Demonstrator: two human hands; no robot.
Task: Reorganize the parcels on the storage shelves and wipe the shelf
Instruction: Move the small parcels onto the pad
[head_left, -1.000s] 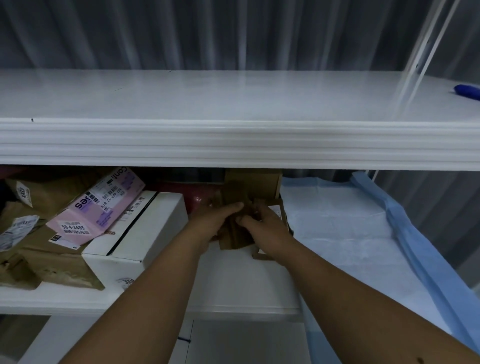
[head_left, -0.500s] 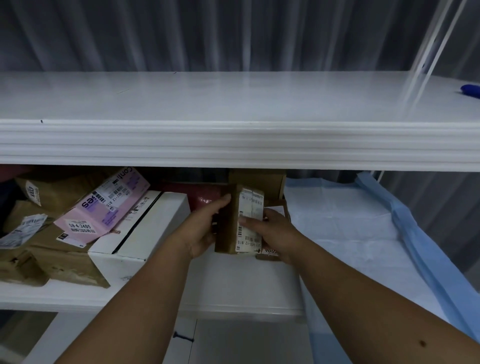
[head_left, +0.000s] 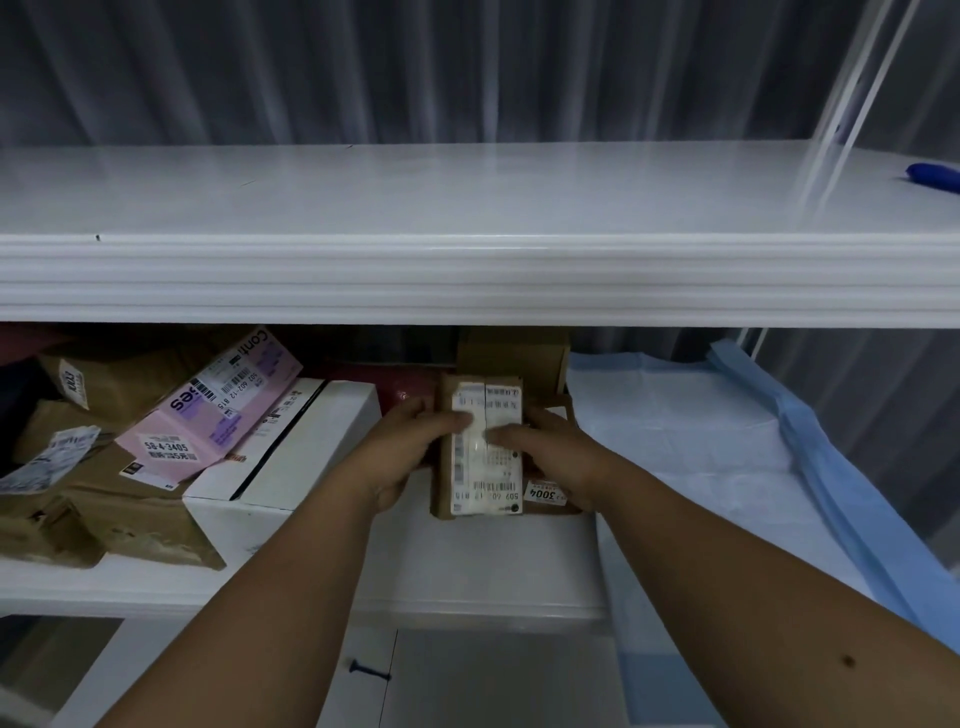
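Observation:
A small brown parcel (head_left: 480, 488) with a white shipping label stands in the middle of the lower shelf (head_left: 467, 566). My left hand (head_left: 410, 452) grips its left side and my right hand (head_left: 550, 452) grips its right side, thumbs across the label. It sits on another brown parcel (head_left: 550, 501) with a "3004" sticker. A taller brown box (head_left: 511, 353) stands behind. To the left lie a white box (head_left: 291, 467), a pink parcel (head_left: 218, 410) and brown paper parcels (head_left: 114, 499). A red parcel (head_left: 405, 387) shows behind my left hand.
The white upper shelf (head_left: 467, 197) spans the view, bare except for a blue object (head_left: 935, 176) at its far right. A blue and white sheet (head_left: 727, 467) covers the right part of the lower shelf. Grey curtains hang behind.
The small brown parcel has turned from edge-on to label facing me and moved slightly toward the shelf front. Both hands have shifted their hold to its sides.

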